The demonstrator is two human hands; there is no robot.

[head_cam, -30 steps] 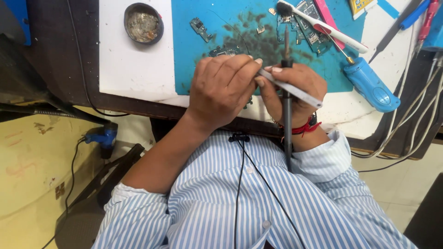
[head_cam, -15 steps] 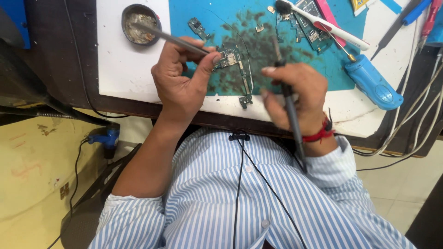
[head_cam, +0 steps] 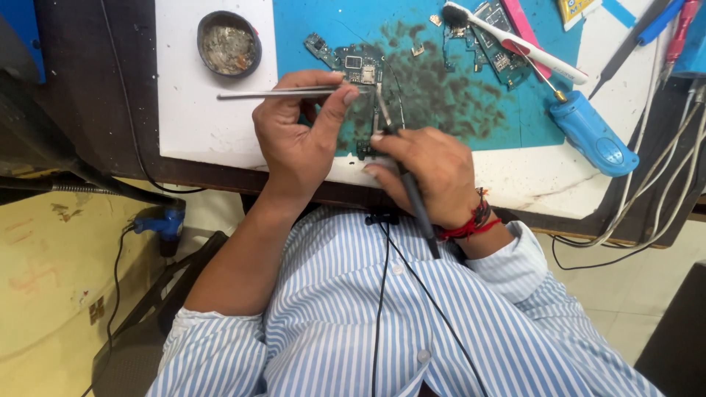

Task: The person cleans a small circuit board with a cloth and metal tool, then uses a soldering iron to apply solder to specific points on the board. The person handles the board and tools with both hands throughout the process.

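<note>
My left hand (head_cam: 298,140) pinches a pair of metal tweezers (head_cam: 276,93) that lies level, its points toward a green circuit board (head_cam: 351,62) on the blue work mat (head_cam: 434,81). My right hand (head_cam: 426,173) grips a dark soldering iron (head_cam: 408,187) like a pen. The iron's tip points at the mat just below the circuit board. The near end of the board is hidden behind both hands.
A round tin of solder dross (head_cam: 229,44) sits at the back left on the white board. A white toothbrush (head_cam: 515,40), a blue screwdriver handle (head_cam: 592,132), more circuit boards (head_cam: 489,44) and several cables (head_cam: 654,184) lie to the right.
My left hand drew the tweezers back from the round tin toward the circuit board. My right hand moved the iron left, closer to the board. The view shifted slightly.
</note>
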